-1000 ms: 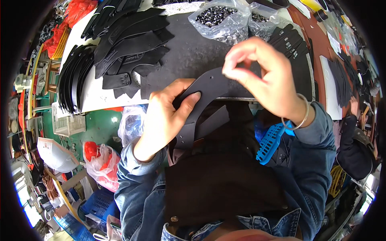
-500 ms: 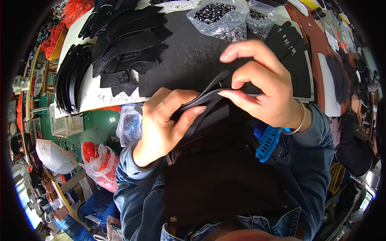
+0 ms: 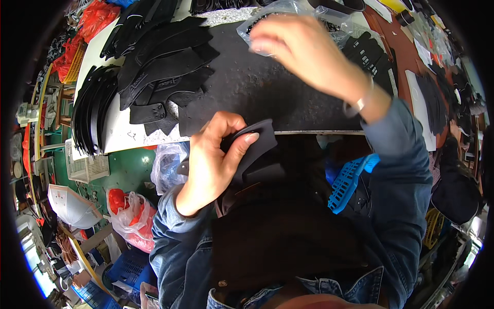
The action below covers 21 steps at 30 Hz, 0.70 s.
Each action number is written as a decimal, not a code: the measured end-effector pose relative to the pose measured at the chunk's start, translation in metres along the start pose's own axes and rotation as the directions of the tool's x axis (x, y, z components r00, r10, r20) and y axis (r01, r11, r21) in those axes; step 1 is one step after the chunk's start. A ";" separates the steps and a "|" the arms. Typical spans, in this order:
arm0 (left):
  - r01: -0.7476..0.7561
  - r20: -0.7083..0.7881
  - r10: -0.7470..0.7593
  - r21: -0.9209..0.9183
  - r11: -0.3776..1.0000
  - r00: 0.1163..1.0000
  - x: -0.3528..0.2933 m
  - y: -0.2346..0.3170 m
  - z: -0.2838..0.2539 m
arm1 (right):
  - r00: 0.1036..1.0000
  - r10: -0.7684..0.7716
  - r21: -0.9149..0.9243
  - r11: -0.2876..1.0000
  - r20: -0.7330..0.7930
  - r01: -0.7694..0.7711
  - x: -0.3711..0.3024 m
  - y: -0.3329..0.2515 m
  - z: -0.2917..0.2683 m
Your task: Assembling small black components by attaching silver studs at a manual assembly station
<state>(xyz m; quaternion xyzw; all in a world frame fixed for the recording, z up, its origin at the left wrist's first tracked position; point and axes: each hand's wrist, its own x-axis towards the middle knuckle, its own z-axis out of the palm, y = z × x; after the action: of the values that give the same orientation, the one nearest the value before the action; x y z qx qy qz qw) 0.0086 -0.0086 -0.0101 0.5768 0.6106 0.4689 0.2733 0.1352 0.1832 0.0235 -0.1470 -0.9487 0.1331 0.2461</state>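
My left hand (image 3: 215, 159) is closed on a black leather-like strip (image 3: 261, 139), pinched between thumb and fingers in front of the table edge. The strip's wide end bends up to the right, and its other end shows left of my wrist. Higher up, my right hand (image 3: 290, 44) is over the front of a clear plastic bag (image 3: 288, 6) of small shiny metal parts. Motion smears its fingers, and whether they hold anything does not show. A second clear bag (image 3: 337, 18) stands beside it.
Overlapping black pieces (image 3: 164, 67) lie on the table's left, with narrow curved strips (image 3: 95, 108) at its far-left edge. More black pieces with metal fittings (image 3: 368, 54) lie at right. A dark mat (image 3: 247, 92) covers the middle. Below the table is a blue basket (image 3: 347, 185).
My right hand has let go of the strip and moved up and away to the bag of metal parts. My left hand keeps hold of the strip, whose right end now shows unheld.
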 end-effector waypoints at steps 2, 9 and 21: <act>0.006 0.019 -0.006 0.007 1.000 1.000 -0.001 -0.005 0.001 | 0.990 -0.136 -0.368 0.923 -0.038 0.113 0.015 0.028 0.001; 0.048 0.069 -0.052 0.055 0.997 0.996 -0.003 -0.003 -0.004 | 0.973 -0.110 -0.627 0.748 0.203 0.216 0.024 0.086 0.016; -0.007 0.081 0.002 0.065 0.998 0.997 -0.008 -0.003 -0.003 | 0.968 0.210 -0.591 0.802 0.141 -0.088 0.023 0.058 0.007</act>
<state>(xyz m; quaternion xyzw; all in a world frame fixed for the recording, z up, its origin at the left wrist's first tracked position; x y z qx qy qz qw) 0.0063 -0.0167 -0.0136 0.6051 0.6127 0.4256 0.2780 0.1249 0.2435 0.0084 -0.2752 -0.9491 -0.1291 0.0823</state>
